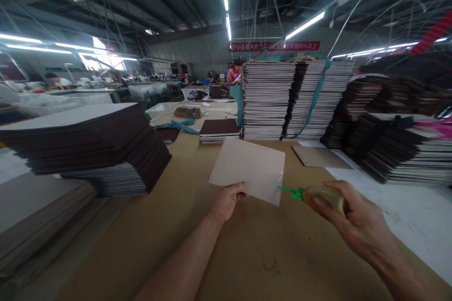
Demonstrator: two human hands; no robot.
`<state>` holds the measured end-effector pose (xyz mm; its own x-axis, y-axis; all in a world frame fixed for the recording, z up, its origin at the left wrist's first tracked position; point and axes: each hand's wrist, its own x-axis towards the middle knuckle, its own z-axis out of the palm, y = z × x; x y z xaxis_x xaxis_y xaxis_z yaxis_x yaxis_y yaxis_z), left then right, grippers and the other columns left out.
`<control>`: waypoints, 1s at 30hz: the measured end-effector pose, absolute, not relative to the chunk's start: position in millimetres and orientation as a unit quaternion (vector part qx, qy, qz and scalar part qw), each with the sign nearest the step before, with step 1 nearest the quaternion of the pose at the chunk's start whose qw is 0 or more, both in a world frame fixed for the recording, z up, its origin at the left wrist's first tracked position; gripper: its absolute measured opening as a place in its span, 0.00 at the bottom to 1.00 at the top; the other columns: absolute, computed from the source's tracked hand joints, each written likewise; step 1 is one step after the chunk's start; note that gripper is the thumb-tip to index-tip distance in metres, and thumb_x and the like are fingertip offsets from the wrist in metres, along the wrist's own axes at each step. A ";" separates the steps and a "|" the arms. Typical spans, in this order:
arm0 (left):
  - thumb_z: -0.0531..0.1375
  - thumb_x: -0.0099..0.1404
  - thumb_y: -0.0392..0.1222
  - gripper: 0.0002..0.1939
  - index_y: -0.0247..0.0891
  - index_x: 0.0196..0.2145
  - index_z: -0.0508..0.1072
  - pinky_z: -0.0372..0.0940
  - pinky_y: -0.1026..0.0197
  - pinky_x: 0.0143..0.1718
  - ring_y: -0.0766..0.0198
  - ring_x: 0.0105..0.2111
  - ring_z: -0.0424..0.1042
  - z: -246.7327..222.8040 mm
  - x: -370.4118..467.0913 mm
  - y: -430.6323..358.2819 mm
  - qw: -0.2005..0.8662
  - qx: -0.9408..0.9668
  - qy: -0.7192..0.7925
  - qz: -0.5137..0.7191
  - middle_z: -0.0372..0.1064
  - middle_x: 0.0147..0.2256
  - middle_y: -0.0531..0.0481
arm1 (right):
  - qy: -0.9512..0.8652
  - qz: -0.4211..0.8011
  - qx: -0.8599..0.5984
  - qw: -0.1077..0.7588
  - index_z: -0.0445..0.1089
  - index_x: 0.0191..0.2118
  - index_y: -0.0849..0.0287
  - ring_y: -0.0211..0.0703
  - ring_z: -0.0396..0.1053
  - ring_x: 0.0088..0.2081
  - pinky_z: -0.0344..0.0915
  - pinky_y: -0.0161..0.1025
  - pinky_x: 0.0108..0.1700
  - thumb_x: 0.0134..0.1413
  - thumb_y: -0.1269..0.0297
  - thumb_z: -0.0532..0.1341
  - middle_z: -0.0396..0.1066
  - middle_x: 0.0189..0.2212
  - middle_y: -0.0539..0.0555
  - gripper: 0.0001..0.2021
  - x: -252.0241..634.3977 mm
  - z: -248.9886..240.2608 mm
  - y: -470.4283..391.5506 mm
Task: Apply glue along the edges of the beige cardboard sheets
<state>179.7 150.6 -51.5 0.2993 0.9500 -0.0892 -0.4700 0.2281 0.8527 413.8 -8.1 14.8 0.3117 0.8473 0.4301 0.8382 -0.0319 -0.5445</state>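
Observation:
My left hand (229,201) pinches the near edge of a pale rectangular panel (250,164), thumb on top, and holds it tilted over the brown work surface (197,244). In my right hand (356,216) is a squeeze bottle (323,199) of amber liquid, gripped round its body. Its green nozzle (291,191) points left, with the tip at the panel's right edge. A thin shiny line runs along that edge. Whether the tip touches the panel I cannot tell.
Stacked dark panels (92,146) stand at the left. A tall strapped stack (268,99) rises behind the panel, beside a low stack with a dark top (219,129). More bundles (399,150) and a loose flat panel (319,156) lie to the right. A person (233,74) is in the background.

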 end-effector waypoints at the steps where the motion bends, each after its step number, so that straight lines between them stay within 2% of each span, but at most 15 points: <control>1: 0.70 0.43 0.37 0.16 0.34 0.32 0.76 0.66 0.62 0.25 0.62 0.29 0.71 -51.4 179.5 150.4 0.715 0.372 0.323 0.497 0.73 0.31 0.49 | -0.588 0.024 -0.722 0.364 0.63 0.44 0.53 0.47 0.64 0.24 0.58 0.40 0.27 0.56 0.37 0.52 0.64 0.22 0.48 0.25 413.1 14.5 -8.5; 3: 0.70 0.43 0.37 0.15 0.33 0.32 0.76 0.66 0.62 0.25 0.62 0.28 0.71 -50.9 179.5 150.1 0.716 0.369 0.324 0.496 0.73 0.30 0.48 | -0.591 0.059 -0.726 0.347 0.63 0.45 0.52 0.46 0.62 0.21 0.56 0.40 0.26 0.56 0.36 0.52 0.61 0.18 0.46 0.24 411.3 12.9 -10.7; 6: 0.70 0.43 0.36 0.15 0.33 0.31 0.76 0.65 0.62 0.25 0.62 0.28 0.70 -50.3 179.9 150.3 0.717 0.367 0.321 0.498 0.73 0.30 0.49 | -0.583 0.067 -0.727 0.355 0.62 0.45 0.52 0.47 0.63 0.21 0.56 0.40 0.26 0.56 0.38 0.53 0.63 0.19 0.47 0.23 410.3 10.8 -14.5; 9: 0.70 0.43 0.37 0.13 0.33 0.29 0.76 0.65 0.62 0.24 0.62 0.28 0.71 -50.3 180.3 150.8 0.714 0.369 0.323 0.501 0.74 0.30 0.48 | -0.569 0.056 -0.732 0.370 0.63 0.45 0.52 0.48 0.65 0.23 0.57 0.40 0.26 0.56 0.39 0.54 0.62 0.18 0.46 0.23 411.1 10.4 -15.8; 14: 0.70 0.43 0.36 0.13 0.33 0.29 0.76 0.66 0.62 0.25 0.61 0.28 0.71 -50.8 180.1 151.0 0.713 0.366 0.326 0.501 0.74 0.30 0.48 | -0.592 0.070 -0.726 0.342 0.62 0.45 0.51 0.44 0.60 0.20 0.55 0.39 0.25 0.57 0.38 0.52 0.57 0.17 0.44 0.22 410.4 8.7 -17.8; 21: 0.70 0.44 0.36 0.12 0.34 0.29 0.76 0.67 0.62 0.24 0.62 0.28 0.71 -51.1 180.1 151.2 0.711 0.366 0.327 0.504 0.74 0.30 0.49 | -0.594 0.057 -0.719 0.356 0.62 0.45 0.53 0.45 0.61 0.21 0.56 0.39 0.26 0.58 0.40 0.53 0.58 0.17 0.45 0.22 412.3 6.0 -18.6; 25: 0.70 0.43 0.36 0.13 0.33 0.29 0.76 0.67 0.61 0.25 0.61 0.28 0.71 -50.7 180.4 151.4 0.715 0.364 0.328 0.498 0.74 0.30 0.48 | -0.591 0.043 -0.715 0.370 0.63 0.46 0.54 0.46 0.63 0.23 0.58 0.40 0.26 0.58 0.41 0.54 0.62 0.20 0.48 0.22 414.6 4.0 -17.4; 30: 0.71 0.42 0.36 0.14 0.33 0.29 0.76 0.67 0.62 0.24 0.62 0.28 0.71 -50.8 180.4 151.3 0.713 0.357 0.329 0.507 0.74 0.29 0.49 | -0.597 0.057 -0.717 0.355 0.63 0.46 0.54 0.45 0.61 0.21 0.57 0.39 0.25 0.58 0.40 0.54 0.59 0.18 0.46 0.22 413.0 2.8 -17.8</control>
